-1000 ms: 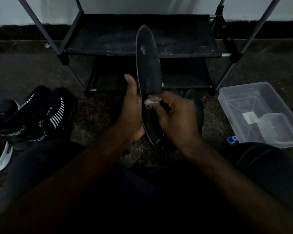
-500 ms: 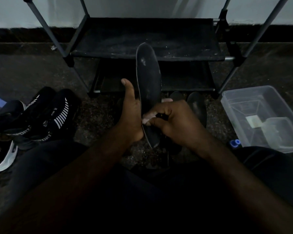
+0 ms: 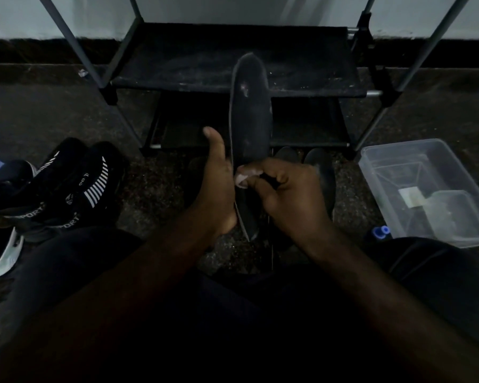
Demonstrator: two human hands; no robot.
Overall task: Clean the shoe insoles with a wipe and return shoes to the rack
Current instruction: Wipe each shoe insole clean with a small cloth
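Observation:
A long black insole (image 3: 249, 117) stands upright in front of me, its toe end pointing up toward the rack. My left hand (image 3: 217, 186) holds it from the left near its lower half, thumb raised. My right hand (image 3: 285, 192) pinches a small pale wipe (image 3: 242, 179) and presses it against the insole's face near its middle. Two more dark insoles or shoes (image 3: 320, 172) lie on the floor behind my right hand. The black shoe rack (image 3: 233, 81) stands beyond.
Black sport shoes with white stripes (image 3: 75, 189) sit on the floor at left, with a white-soled shoe (image 3: 0, 261) near the left edge. A clear plastic box (image 3: 426, 189) lies at right, a small blue cap (image 3: 380, 232) beside it. My dark-trousered legs fill the foreground.
The right hand with the wipe slid down the insole and has come back up a little. The view shifted slightly.

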